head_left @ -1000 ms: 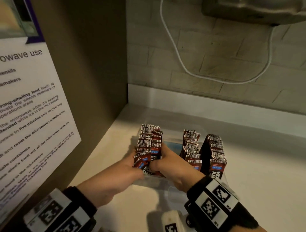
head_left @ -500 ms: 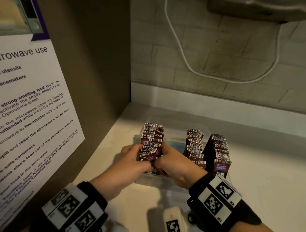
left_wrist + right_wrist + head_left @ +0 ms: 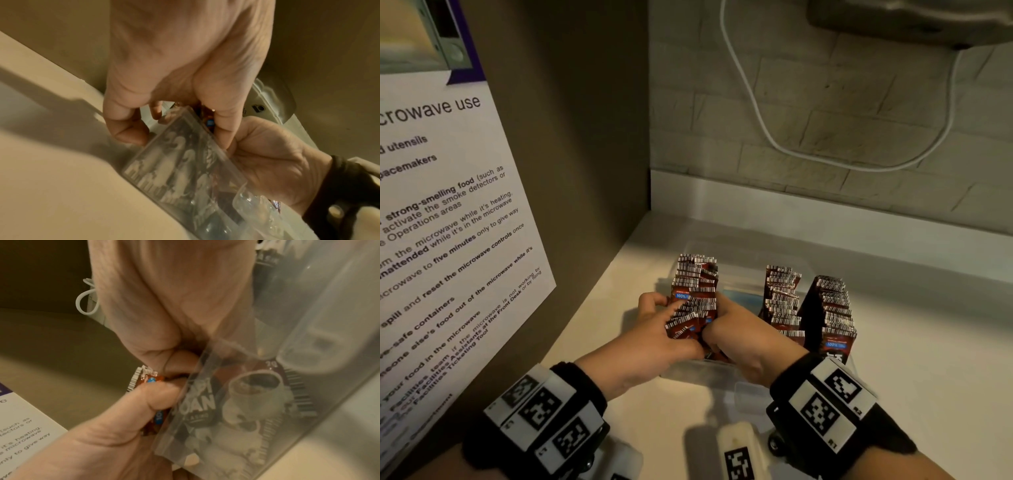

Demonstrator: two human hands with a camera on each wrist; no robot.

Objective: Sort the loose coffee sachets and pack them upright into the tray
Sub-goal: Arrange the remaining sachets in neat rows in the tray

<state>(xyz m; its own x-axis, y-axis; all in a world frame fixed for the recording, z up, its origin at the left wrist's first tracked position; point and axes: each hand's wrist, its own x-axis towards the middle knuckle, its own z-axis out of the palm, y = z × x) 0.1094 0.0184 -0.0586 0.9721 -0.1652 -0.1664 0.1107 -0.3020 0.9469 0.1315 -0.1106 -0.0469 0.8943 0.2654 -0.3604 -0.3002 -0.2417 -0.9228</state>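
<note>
Both grips are closed on the near end of the left row of sachets [image 3: 693, 301]. The left hand [image 3: 654, 337] curls its fingers over that row's left side, thumb on top; the right hand [image 3: 739, 337] pinches the same row from its right side. The two hands touch at the row's near end.

The row's long axis runs away from the person, each sachet standing on edge, the nearest few tilted. Both hands are equally close to them, so squaring them up is judged a two-handed squeeze.

All rows sit in the clear tray [image 3: 722, 377] on the desk [image 3: 928, 342]. Right of the held row lies a bare gap, then a middle row [image 3: 780, 298], then a right row [image 3: 832, 308], both upright. No loose sachets are visible outside the tray.
</note>
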